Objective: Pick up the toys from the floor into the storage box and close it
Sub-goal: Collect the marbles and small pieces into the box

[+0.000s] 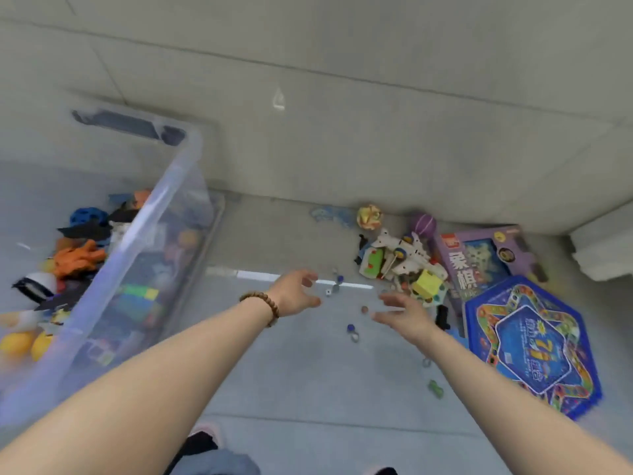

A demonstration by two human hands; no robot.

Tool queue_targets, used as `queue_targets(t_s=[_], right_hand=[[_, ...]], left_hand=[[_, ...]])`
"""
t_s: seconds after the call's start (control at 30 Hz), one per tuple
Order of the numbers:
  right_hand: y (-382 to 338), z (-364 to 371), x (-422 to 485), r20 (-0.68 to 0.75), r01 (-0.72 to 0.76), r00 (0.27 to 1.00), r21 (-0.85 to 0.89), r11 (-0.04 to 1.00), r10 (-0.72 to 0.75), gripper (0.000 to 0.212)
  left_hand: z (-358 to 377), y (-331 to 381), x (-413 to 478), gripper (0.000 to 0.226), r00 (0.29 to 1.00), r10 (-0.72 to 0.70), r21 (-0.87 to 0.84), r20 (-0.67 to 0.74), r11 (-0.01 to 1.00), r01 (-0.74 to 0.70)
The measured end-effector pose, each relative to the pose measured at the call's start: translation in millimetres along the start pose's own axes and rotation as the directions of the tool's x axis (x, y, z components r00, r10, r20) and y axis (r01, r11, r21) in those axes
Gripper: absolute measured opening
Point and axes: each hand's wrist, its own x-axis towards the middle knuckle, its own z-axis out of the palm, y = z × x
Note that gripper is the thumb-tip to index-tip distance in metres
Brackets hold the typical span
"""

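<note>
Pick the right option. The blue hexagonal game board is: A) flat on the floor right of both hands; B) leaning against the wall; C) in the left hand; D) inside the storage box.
A: the game board lies flat on the floor, right of the right hand.

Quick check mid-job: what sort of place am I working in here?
Likely a playroom or a room at home: a grey tiled floor, a clear storage box partly filled with toys, and a blue hexagonal game board lying on that floor.

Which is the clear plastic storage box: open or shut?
Open: the clear plastic storage box is uncovered on top, its toys lying exposed.
</note>
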Motion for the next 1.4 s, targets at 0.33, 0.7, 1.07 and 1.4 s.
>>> queue_targets(t_s=[0.33, 0.7, 1.07, 1.4], right_hand=[[62, 59, 50, 0.032, 0.365, 0.93, -0.222, 0.904, -0.367, 0.044], [24, 70, 34, -0.145, 0.366, 0.926, 0.11, 0.924, -0.349, 0.021], [-9, 70, 81, -0.047, 0.378, 0.922, -0.113, 0.919, -0.385, 0.058], [-8, 80, 107, 0.009, 0.45, 0.886, -0.258, 0.855, -0.464, 0.016]], left_hand=[[73, -53, 54, 0.014, 0.995, -0.092, -0.296, -0.04, 0.952, 0.076], [82, -35, 40, 0.035, 0.918, -0.211, -0.785, 0.335, 0.476, 0.396], [41, -49, 63, 0.034, 0.911, -0.393, -0.983, 0.127, 0.074, 0.169], [31, -58, 69, 0.034, 0.918, -0.382, -0.981, 0.109, 0.108, 0.161]])
